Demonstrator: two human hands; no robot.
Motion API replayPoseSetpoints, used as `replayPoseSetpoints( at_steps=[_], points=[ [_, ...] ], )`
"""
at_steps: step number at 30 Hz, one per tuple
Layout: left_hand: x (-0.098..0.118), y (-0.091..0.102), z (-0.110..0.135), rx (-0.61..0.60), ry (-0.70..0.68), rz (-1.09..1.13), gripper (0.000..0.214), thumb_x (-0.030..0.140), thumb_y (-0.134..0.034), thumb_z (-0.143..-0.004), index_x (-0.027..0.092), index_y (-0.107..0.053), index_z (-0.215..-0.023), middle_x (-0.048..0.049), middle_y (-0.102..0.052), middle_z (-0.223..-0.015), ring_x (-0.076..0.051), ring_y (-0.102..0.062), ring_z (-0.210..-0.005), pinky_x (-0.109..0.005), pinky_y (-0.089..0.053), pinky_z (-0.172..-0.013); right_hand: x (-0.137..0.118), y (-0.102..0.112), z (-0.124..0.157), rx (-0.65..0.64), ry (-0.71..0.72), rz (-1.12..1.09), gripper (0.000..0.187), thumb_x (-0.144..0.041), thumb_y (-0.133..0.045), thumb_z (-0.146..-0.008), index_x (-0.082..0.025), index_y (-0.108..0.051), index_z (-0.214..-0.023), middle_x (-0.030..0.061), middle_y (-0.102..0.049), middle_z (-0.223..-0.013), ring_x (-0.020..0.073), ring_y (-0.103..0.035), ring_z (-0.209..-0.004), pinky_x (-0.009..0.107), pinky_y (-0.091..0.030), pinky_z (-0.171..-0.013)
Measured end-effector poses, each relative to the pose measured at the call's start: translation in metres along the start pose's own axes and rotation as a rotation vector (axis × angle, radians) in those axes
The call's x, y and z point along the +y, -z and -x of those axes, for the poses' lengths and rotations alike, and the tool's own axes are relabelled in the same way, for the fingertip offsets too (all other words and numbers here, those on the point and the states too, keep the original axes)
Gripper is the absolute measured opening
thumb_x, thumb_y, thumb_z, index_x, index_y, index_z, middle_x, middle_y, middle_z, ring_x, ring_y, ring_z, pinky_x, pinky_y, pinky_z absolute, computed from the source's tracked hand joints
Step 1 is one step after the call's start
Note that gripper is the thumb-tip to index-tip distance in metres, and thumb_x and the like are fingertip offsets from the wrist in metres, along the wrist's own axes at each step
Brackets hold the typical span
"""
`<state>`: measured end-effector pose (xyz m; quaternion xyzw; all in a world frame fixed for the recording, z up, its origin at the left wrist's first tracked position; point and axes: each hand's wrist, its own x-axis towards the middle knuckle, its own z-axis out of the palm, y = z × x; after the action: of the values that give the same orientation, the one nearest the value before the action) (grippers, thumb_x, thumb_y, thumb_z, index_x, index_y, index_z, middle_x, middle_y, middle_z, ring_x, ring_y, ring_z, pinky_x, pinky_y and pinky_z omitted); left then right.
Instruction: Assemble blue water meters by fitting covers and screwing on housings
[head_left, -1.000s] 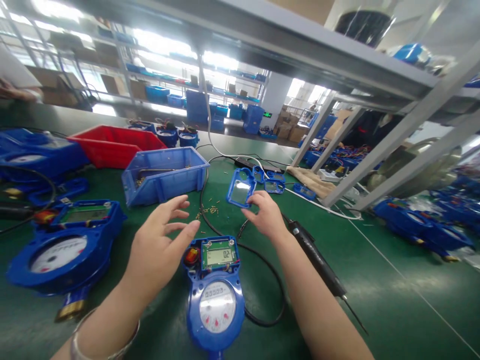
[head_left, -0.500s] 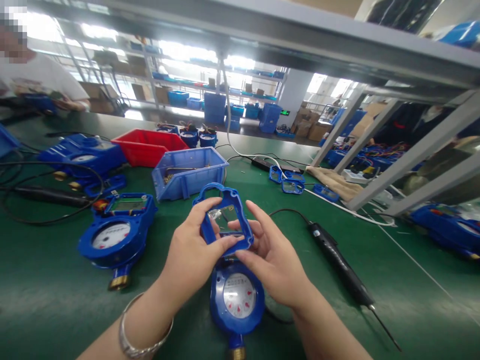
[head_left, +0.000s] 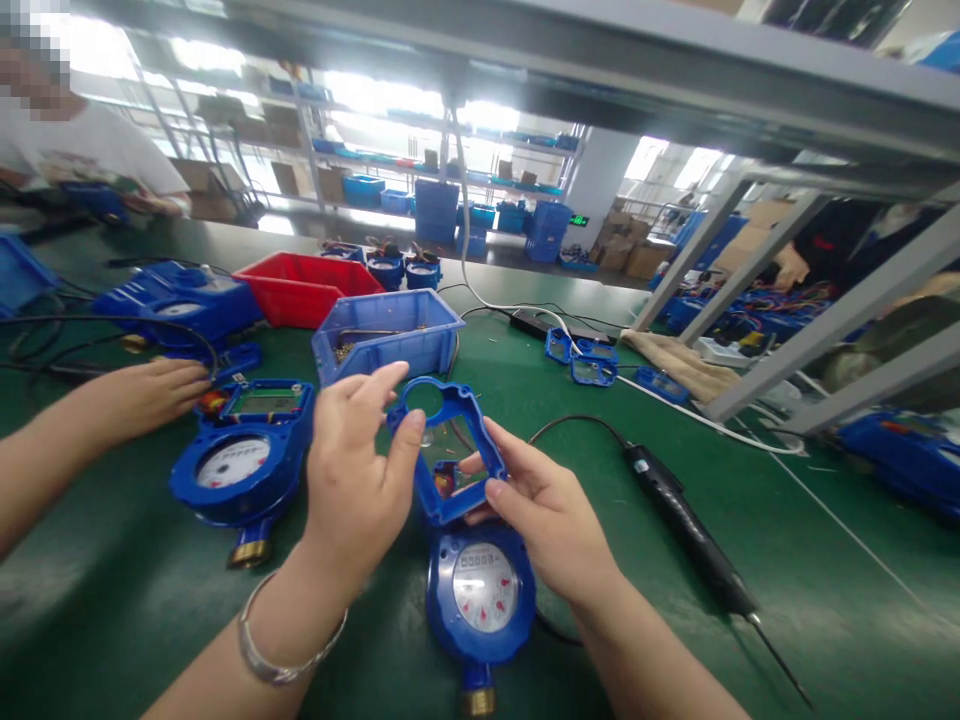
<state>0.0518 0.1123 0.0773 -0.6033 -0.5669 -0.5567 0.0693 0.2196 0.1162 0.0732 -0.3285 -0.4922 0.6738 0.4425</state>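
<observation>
My right hand point(head_left: 551, 510) grips a blue plastic cover frame point(head_left: 459, 505) by its right edge, thumb in front and fingers behind. The frame is tilted up above a blue water meter point(head_left: 484, 590) with a white dial and brass end. At the frame's left side is my left hand point(head_left: 360, 460), its fingers spread and lifted, the thumb close to the rim; whether it touches cannot be made out. Through the frame's opening part of the meter's electronics shows. A second water meter point(head_left: 232, 465) with an exposed display lies left of my left hand.
Another person's hand point(head_left: 146, 400) reaches in from the left. A black electric screwdriver point(head_left: 690, 535) lies at right, its cord running back. Behind stand a light blue bin point(head_left: 394, 345) with screws, a red bin point(head_left: 300, 290) and several blue covers point(head_left: 592, 368). Grey shelf posts point(head_left: 847, 310) rise at right.
My left hand has loosened from the frame, its fingers now raised and spread. My right hand keeps holding the frame. Another person's hand has come in at left, over the black tool there.
</observation>
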Motion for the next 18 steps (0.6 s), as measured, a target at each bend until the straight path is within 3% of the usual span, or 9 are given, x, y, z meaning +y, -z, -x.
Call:
replayPoseSetpoints(
  at_steps=[3, 5, 7, 9, 11, 13, 15, 18],
  points=[
    [-0.009, 0.011, -0.006, 0.221, 0.013, 0.051, 0.011, 0.026, -0.055, -0.085, 0.021, -0.064, -0.087, -0.0007, -0.059, -0.079, -0.017, -0.060, -0.080, -0.039, -0.050, -0.085, 0.001, 0.003, -0.004, 0.024, -0.032, -0.006, 0.050, -0.014, -0.064, -0.073, -0.023, -0.057, -0.122, 0.0004, -0.066, -0.090, 0.0096, -0.064, -0.066, 0.023, -0.055, -0.060],
    [-0.013, 0.016, -0.009, 0.234, 0.065, 0.108, 0.018, 0.025, -0.049, -0.088, 0.022, -0.063, -0.077, 0.0041, -0.053, -0.063, -0.013, -0.059, -0.068, -0.039, -0.050, -0.088, 0.000, 0.004, -0.005, 0.042, -0.027, 0.005, 0.050, -0.015, -0.065, -0.073, -0.023, -0.057, -0.122, 0.0006, -0.066, -0.090, 0.0098, -0.064, -0.067, 0.023, -0.056, -0.060],
    [-0.011, 0.016, -0.010, 0.122, 0.107, 0.156, 0.018, 0.027, -0.054, -0.084, 0.024, -0.060, -0.101, 0.0022, -0.058, -0.078, -0.017, -0.062, -0.079, -0.040, -0.051, -0.086, 0.000, 0.003, -0.005, 0.033, -0.038, 0.020, 0.051, -0.016, -0.065, -0.073, -0.022, -0.056, -0.123, 0.0009, -0.065, -0.090, 0.0102, -0.064, -0.068, 0.023, -0.055, -0.061],
    [-0.005, 0.014, -0.009, -0.083, 0.084, 0.076, 0.063, 0.033, -0.069, -0.071, 0.024, -0.042, -0.128, -0.0064, -0.056, -0.110, -0.027, -0.056, -0.106, -0.045, -0.049, -0.089, -0.001, 0.001, -0.004, 0.020, -0.047, 0.034, 0.051, -0.016, -0.064, -0.074, -0.022, -0.056, -0.124, 0.0011, -0.065, -0.091, 0.0102, -0.064, -0.069, 0.024, -0.055, -0.062],
    [0.003, 0.010, -0.007, -0.308, 0.038, -0.078, 0.093, 0.036, -0.079, -0.057, 0.022, -0.031, -0.135, -0.0129, -0.046, -0.128, -0.034, -0.046, -0.119, -0.050, -0.045, -0.094, -0.001, -0.001, -0.001, 0.013, -0.052, 0.056, 0.051, -0.016, -0.063, -0.074, -0.023, -0.055, -0.125, 0.0011, -0.065, -0.092, 0.0099, -0.063, -0.068, 0.024, -0.055, -0.063],
    [0.010, 0.008, -0.005, -0.453, 0.063, -0.213, 0.102, 0.036, -0.082, -0.051, 0.019, -0.030, -0.136, -0.0156, -0.045, -0.127, -0.036, -0.047, -0.117, -0.051, -0.046, -0.092, -0.002, -0.003, 0.004, 0.010, -0.041, 0.102, 0.051, -0.015, -0.061, -0.076, -0.024, -0.055, -0.125, 0.0013, -0.065, -0.095, 0.0093, -0.063, -0.069, 0.024, -0.055, -0.065],
    [0.012, 0.006, -0.005, -0.481, 0.114, -0.267, 0.094, 0.036, -0.081, -0.052, 0.017, -0.037, -0.133, -0.0150, -0.049, -0.118, -0.036, -0.053, -0.109, -0.050, -0.049, -0.085, -0.004, -0.005, 0.008, -0.001, -0.022, 0.180, 0.050, -0.014, -0.059, -0.078, -0.024, -0.054, -0.126, 0.0019, -0.065, -0.096, 0.0085, -0.062, -0.068, 0.024, -0.055, -0.066],
    [0.006, 0.006, -0.008, -0.406, 0.113, -0.236, 0.052, 0.036, -0.072, -0.067, 0.019, -0.057, -0.114, -0.0088, -0.057, -0.099, -0.029, -0.059, -0.095, -0.043, -0.051, -0.078, -0.005, -0.007, 0.012, -0.021, -0.010, 0.244, 0.049, -0.014, -0.056, -0.079, -0.023, -0.053, -0.128, 0.0024, -0.066, -0.096, 0.0082, -0.061, -0.066, 0.023, -0.054, -0.065]
  ],
)
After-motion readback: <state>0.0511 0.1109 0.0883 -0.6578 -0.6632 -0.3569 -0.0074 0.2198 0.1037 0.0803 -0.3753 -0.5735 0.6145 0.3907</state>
